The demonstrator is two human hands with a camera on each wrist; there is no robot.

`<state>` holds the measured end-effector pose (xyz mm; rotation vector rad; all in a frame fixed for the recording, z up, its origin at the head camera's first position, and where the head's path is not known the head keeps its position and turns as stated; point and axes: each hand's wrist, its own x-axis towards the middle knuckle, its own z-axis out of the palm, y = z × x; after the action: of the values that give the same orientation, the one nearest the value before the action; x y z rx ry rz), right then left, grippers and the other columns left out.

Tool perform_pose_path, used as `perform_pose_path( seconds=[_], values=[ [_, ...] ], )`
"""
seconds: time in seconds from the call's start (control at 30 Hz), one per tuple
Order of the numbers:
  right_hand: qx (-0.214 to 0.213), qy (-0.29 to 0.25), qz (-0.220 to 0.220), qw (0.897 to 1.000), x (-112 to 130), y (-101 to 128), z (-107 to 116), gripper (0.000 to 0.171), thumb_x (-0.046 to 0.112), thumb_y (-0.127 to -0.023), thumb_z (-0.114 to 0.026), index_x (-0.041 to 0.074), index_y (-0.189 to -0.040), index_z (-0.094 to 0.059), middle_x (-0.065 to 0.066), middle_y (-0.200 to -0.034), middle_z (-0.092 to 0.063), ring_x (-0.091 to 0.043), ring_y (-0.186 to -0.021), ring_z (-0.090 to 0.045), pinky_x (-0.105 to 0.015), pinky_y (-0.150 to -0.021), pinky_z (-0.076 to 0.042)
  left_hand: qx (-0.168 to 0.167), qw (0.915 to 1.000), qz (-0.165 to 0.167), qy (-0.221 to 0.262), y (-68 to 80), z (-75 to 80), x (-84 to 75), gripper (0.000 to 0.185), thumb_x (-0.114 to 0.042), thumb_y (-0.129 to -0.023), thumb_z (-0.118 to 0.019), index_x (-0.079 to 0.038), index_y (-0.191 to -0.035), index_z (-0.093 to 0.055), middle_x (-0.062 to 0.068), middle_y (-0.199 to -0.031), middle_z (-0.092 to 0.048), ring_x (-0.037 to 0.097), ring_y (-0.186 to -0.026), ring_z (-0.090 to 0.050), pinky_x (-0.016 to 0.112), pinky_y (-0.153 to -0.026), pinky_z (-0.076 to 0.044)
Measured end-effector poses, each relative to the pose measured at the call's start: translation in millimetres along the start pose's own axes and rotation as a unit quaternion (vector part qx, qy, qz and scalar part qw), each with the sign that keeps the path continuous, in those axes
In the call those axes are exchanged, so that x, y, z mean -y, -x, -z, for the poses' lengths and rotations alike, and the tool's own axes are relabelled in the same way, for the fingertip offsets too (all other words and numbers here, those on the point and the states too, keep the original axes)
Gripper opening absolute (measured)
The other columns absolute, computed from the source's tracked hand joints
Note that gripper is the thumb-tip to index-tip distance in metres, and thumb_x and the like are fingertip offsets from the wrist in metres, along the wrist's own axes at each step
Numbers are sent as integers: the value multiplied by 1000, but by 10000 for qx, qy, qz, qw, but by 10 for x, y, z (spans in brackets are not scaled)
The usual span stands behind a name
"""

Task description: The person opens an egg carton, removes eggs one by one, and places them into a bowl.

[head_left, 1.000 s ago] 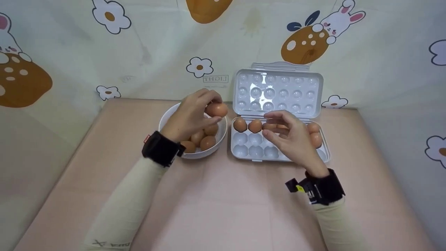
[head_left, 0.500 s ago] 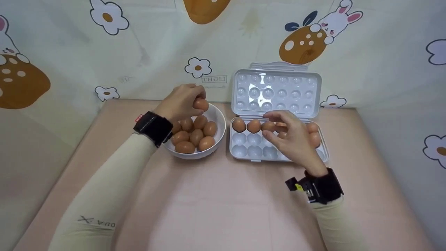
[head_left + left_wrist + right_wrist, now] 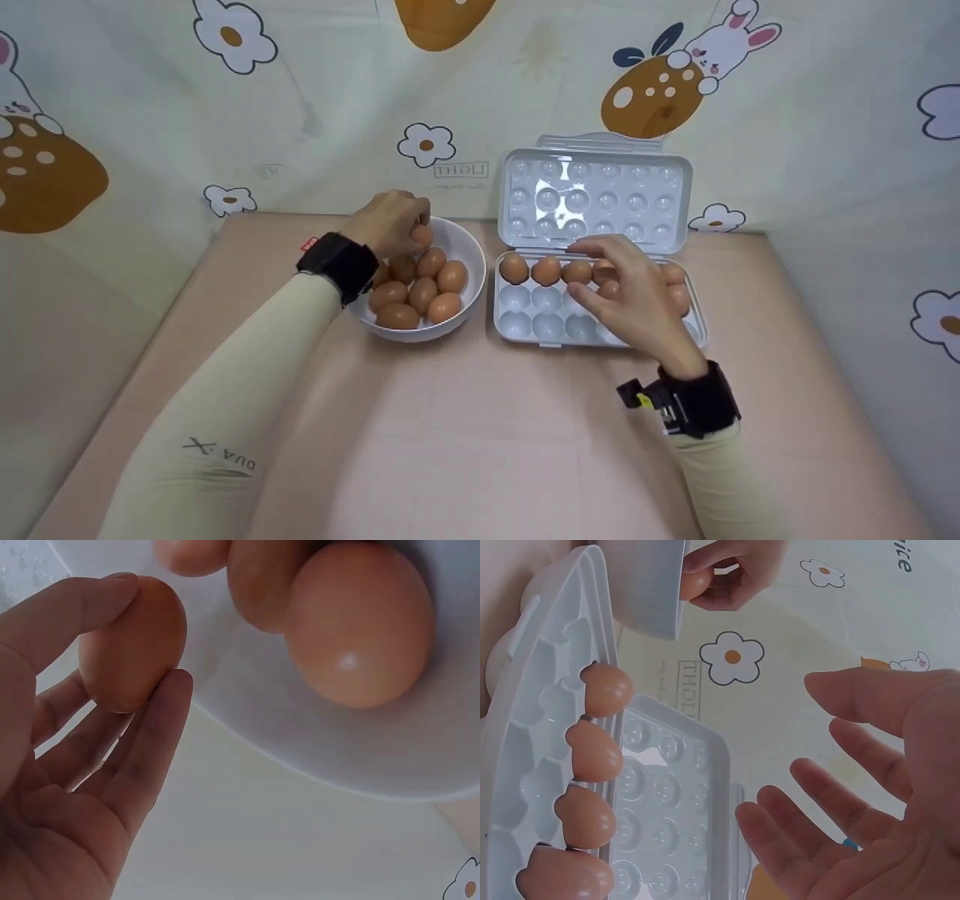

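Note:
My left hand [image 3: 388, 223] pinches a brown egg [image 3: 421, 236] at the back of the white bowl [image 3: 474, 262]. In the left wrist view thumb and fingers grip this egg [image 3: 135, 645] from both sides, close by the bowl's rim. Several more brown eggs [image 3: 424, 292] lie piled in the bowl. Over the right part of the egg box [image 3: 547, 300], my right hand [image 3: 637, 304] hovers with fingers spread and loosely bent, nothing between them. Eggs fill the box's back row from the left, such as this egg [image 3: 514, 268], and others sit at its right end, partly hidden behind the hand.
The box's clear-white lid [image 3: 595, 199] stands raised at the back, near the patterned cloth wall [image 3: 337, 112]. A pink cloth [image 3: 465, 435] covers the table. Bare cups show in the middle and front rows of the box.
My left hand has moved left with the egg, from the bowl's right side to its back, and dipped slightly in the last half second. The right hand has stayed nearly still.

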<state>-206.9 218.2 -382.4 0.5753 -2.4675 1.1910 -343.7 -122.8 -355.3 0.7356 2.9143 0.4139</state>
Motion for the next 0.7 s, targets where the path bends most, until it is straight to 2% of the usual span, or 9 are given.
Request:
perform_pose_path(
  seconds=[0.2, 0.5, 0.7],
  values=[
    [-1, -51, 75, 10000, 4, -1, 9, 48, -3, -86, -84, 5, -130, -70, -6, -129, -69, -17, -105, -61, -48, -102, -55, 102, 9997, 114, -169, -47, -44, -11, 23, -4, -93, -72, -1, -116, -70, 16, -109, -65, 32, -100, -59, 42, -89, -55],
    [35, 49, 67, 10000, 18, -3, 7, 48, -1, -87, -84, 7, -131, -69, -6, -131, -68, -18, -106, -60, -47, -102, -55, -211, 9988, 40, -434, -85, -156, 68, 16, -2, -90, -68, 2, -106, -70, 18, -103, -65, 34, -94, -59, 45, -87, -54],
    [16, 151, 82, 9999, -1, 7, 6, 47, 0, -86, -85, 8, -131, -70, -5, -130, -68, -16, -106, -60, -46, -101, -55, -192, 9981, -15, -591, -59, -191, 55, 18, -1, -92, -65, 3, -108, -69, 21, -106, -65, 34, -95, -59, 46, -87, -55]
  ],
)
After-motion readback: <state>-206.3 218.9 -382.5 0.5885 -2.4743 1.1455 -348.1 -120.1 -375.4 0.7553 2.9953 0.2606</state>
